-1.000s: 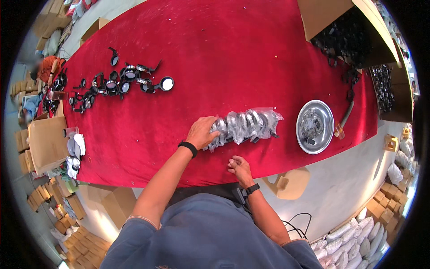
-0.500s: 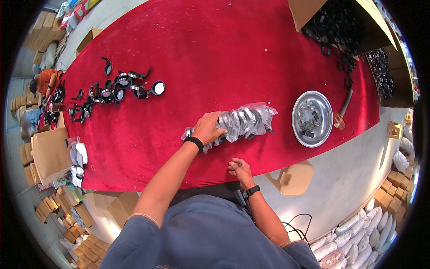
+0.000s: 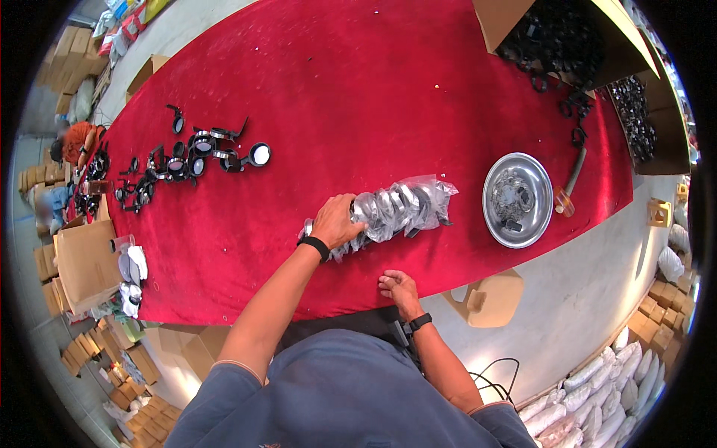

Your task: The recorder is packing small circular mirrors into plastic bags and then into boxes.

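right hand [image 3: 399, 287]: nearest to the body, at the near edge of the worktop [image 3: 418, 82], fingers loosely curled, resting on the red cloth, holding nothing; dark watch on the wrist.
left hand [image 3: 337, 221]: arm stretched out, palm down on the near-left end of the bagged row [image 3: 396, 211], fingers bent over it; black band on the wrist. It presses or grips the end piece, can't tell which.
bagged row: a line of round silvery parts in clear plastic, lying on the red cloth mid-worktop, running from the left hand toward the steel bowl [image 3: 517, 199]; apart from the bowl.
steel bowl: right of the row, small dark bits inside; a tool with a wooden handle [image 3: 569, 187] lies just beside it.
loose black parts [image 3: 187, 160]: scattered farther left, well apart from both hands.
cardboard boxes [image 3: 567, 37]: far right, full of black ring-shaped parts.
risk: only one end of the row is held; I judge the slick plastic could let the pieces slide or fan out if that end gets pulled.
risk 2: row sits fairly near the worktop's front edge, so a sideways shove could tip pieces off.
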`<state>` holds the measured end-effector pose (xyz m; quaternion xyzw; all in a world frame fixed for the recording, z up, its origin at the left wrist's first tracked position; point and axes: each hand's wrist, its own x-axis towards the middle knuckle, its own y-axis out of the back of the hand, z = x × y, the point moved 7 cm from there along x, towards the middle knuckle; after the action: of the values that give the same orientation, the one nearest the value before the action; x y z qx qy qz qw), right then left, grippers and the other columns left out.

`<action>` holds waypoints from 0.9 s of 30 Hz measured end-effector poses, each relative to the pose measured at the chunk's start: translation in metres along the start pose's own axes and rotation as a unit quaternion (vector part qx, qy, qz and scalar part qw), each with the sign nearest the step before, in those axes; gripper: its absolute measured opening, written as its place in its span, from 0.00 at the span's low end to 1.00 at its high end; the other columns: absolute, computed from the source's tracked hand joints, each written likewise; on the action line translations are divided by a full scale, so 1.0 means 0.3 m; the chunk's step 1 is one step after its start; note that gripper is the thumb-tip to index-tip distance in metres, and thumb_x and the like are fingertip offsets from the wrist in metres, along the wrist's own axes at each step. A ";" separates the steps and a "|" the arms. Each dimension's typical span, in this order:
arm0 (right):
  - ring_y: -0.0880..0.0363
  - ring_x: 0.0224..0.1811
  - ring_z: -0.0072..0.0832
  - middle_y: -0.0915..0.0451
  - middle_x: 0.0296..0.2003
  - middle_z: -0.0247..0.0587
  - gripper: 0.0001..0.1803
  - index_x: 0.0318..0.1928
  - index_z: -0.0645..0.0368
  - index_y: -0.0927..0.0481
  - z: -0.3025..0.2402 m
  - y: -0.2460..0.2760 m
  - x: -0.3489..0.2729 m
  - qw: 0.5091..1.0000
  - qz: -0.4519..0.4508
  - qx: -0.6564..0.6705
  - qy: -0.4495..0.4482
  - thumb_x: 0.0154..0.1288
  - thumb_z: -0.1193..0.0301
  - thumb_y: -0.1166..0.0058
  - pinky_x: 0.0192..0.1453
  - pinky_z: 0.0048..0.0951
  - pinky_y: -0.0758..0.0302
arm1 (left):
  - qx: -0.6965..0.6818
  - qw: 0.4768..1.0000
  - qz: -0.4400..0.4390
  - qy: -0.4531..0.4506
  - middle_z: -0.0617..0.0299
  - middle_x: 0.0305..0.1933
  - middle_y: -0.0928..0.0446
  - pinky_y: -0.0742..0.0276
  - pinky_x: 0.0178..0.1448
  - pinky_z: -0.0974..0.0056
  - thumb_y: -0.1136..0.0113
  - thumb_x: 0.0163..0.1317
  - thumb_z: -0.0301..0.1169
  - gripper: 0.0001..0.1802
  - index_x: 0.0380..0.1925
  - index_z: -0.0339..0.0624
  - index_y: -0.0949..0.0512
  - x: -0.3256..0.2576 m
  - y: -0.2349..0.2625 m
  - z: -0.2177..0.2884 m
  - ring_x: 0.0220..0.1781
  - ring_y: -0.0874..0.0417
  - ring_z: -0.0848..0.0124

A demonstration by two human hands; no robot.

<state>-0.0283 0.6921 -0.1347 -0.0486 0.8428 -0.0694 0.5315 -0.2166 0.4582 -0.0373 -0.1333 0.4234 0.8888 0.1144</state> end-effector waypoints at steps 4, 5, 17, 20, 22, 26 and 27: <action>0.12 0.47 0.31 0.12 0.49 0.46 0.19 0.63 0.68 0.21 0.005 0.006 0.001 1.000 0.004 0.013 0.013 0.77 0.72 0.41 0.51 0.33 0.13 | 0.008 1.000 -0.019 -0.012 0.39 0.58 0.19 0.26 0.71 0.46 0.22 0.54 0.47 0.42 0.63 0.33 0.24 0.007 0.003 0.036 0.64 0.21 0.43; 0.12 0.47 0.31 0.12 0.49 0.46 0.19 0.63 0.68 0.21 0.004 0.012 0.001 1.000 0.008 0.016 0.013 0.77 0.72 0.41 0.51 0.33 0.13 | 0.011 1.000 -0.002 -0.019 0.38 0.60 0.19 0.26 0.72 0.46 0.23 0.54 0.49 0.44 0.64 0.31 0.25 0.011 0.011 0.064 0.66 0.21 0.43; 0.12 0.48 0.31 0.13 0.49 0.44 0.17 0.62 0.66 0.22 0.010 0.005 0.003 1.000 -0.007 0.029 0.002 0.78 0.73 0.42 0.55 0.35 0.13 | 0.003 0.998 -0.044 -0.038 0.35 0.66 0.21 0.27 0.76 0.45 0.26 0.57 0.49 0.47 0.71 0.30 0.29 0.144 -0.111 0.141 0.70 0.21 0.41; 0.12 0.47 0.31 0.13 0.49 0.43 0.17 0.62 0.66 0.22 0.016 0.037 -0.011 1.000 0.002 0.029 0.007 0.78 0.73 0.42 0.55 0.35 0.13 | 0.020 0.998 -0.047 -0.045 0.34 0.63 0.20 0.27 0.75 0.46 0.25 0.55 0.49 0.49 0.70 0.27 0.29 0.136 -0.107 0.178 0.67 0.20 0.41; 0.12 0.47 0.30 0.13 0.49 0.43 0.17 0.63 0.66 0.22 0.023 0.048 -0.014 1.000 0.002 0.027 -0.005 0.78 0.73 0.42 0.54 0.35 0.13 | 0.029 0.997 -0.053 -0.046 0.34 0.64 0.21 0.27 0.75 0.46 0.24 0.55 0.51 0.51 0.71 0.27 0.30 0.150 -0.115 0.213 0.67 0.20 0.41; 0.12 0.45 0.29 0.13 0.47 0.42 0.17 0.61 0.67 0.20 0.011 0.037 -0.025 0.999 0.010 0.032 0.010 0.77 0.73 0.43 0.51 0.32 0.13 | 0.026 0.998 0.011 -0.059 0.35 0.64 0.21 0.27 0.75 0.46 0.25 0.56 0.51 0.48 0.69 0.30 0.29 0.212 -0.124 0.271 0.69 0.21 0.42; 0.12 0.46 0.29 0.12 0.47 0.43 0.17 0.61 0.67 0.20 0.002 0.038 -0.029 0.999 0.016 0.025 0.016 0.77 0.73 0.43 0.51 0.33 0.13 | 0.027 0.998 0.015 -0.058 0.35 0.62 0.20 0.26 0.73 0.45 0.26 0.56 0.51 0.46 0.67 0.30 0.27 0.224 -0.128 0.276 0.67 0.20 0.42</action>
<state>-0.0241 0.7045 -0.1292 -0.0206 0.8500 -0.0829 0.5199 -0.2792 0.5527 -0.0371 -0.0724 0.4418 0.8848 0.1291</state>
